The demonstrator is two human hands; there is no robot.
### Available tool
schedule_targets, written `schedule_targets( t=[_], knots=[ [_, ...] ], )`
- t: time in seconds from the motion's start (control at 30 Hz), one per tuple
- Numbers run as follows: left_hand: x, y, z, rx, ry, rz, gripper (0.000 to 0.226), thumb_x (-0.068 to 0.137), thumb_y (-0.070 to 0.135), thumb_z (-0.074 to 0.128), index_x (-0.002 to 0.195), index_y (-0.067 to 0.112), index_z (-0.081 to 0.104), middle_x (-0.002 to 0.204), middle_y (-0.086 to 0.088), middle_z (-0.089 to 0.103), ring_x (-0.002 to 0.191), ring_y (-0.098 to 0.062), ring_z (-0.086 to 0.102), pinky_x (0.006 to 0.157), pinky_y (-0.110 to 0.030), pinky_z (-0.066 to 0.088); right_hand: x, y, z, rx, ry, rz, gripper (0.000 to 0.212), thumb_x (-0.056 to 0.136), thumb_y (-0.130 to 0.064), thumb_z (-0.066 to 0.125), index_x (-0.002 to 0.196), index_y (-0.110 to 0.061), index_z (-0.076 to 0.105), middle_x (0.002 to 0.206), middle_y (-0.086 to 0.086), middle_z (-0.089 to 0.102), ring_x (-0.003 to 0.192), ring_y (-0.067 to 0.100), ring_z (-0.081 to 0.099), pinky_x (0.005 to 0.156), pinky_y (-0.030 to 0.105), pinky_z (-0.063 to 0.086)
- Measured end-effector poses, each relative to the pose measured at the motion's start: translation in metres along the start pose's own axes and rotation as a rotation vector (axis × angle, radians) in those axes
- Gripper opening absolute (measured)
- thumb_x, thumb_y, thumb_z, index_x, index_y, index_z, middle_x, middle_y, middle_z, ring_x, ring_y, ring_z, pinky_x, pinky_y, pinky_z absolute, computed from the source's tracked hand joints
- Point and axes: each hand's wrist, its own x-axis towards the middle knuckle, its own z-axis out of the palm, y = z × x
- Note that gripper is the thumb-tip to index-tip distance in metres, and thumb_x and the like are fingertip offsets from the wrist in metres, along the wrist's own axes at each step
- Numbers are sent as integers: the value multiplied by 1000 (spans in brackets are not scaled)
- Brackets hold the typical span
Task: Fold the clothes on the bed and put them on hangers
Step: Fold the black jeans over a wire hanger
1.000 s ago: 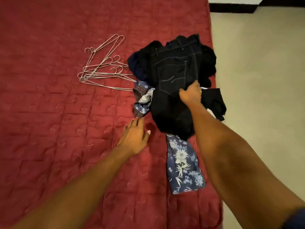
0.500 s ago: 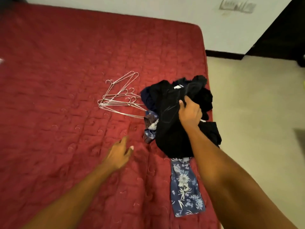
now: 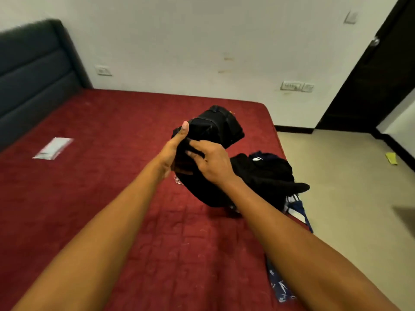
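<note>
Left grip: left hand [image 3: 174, 151] grasping the left side of the black garment [image 3: 216, 129]; thumb upright against the cloth; fingers hidden behind it
Right grip: right hand [image 3: 213, 163] grasping the same garment from the right; fingertips dug into its folds, just beside the left thumb
Garment, look: black, heavy, bunched into a lump; seams showing at its far top; lower bulk sagging below the two hands
Garment, place: held up above the right half of the bed; lower end near the cover, contact not to be told
Surface: bed [image 3: 101, 187] under a red quilted cover; dark padded headboard [image 3: 33, 63] at far left
Room: pale wall with sockets [image 3: 296, 86] beyond the bed; dark door [image 3: 370, 90] at far right; beige floor [image 3: 348, 209] to the right
Around: pile of dark clothes [image 3: 271, 173] at the right edge of the bed, just right of the held garment; blue floral cloth [image 3: 281, 287] hanging off the near right edge; white packet [image 3: 54, 148] lying far left on the cover, well apart; small yellow scrap [image 3: 391, 158] on the floor
In the way: right forearm across part of the pile and the floral cloth; held garment hiding the cover behind it
</note>
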Motion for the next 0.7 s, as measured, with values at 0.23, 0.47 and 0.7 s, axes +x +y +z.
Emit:
schedule_targets(
  t=[0.23, 0.47, 0.7],
  knots=[
    [-75, 50, -120, 184, 543, 313, 4, 96, 14, 66, 92, 14, 67, 83, -5, 64, 78, -19, 58, 61, -29, 45, 39, -143, 52, 531, -307, 260, 43, 80, -23, 65, 122, -23, 75, 117, -2, 76, 110, 7, 66, 91, 23, 52],
    [-158, 49, -192, 111, 570, 271, 22, 102, 39, 59, 106, 19, 69, 102, 0, 74, 91, -12, 69, 82, -28, 54, 2, -133, 112, 575, -94, 672, 68, 77, -52, 84, 133, -26, 55, 137, 4, 62, 119, 22, 62, 103, 50, 52],
    [-227, 54, -225, -85, 517, 168, 36, 103, 41, 52, 115, 12, 70, 105, -7, 78, 93, -22, 75, 77, -32, 62, 54, -180, 106, 1004, -503, 237, 43, 87, -25, 81, 126, -14, 69, 121, 4, 74, 113, 19, 70, 86, 31, 54]
  ],
)
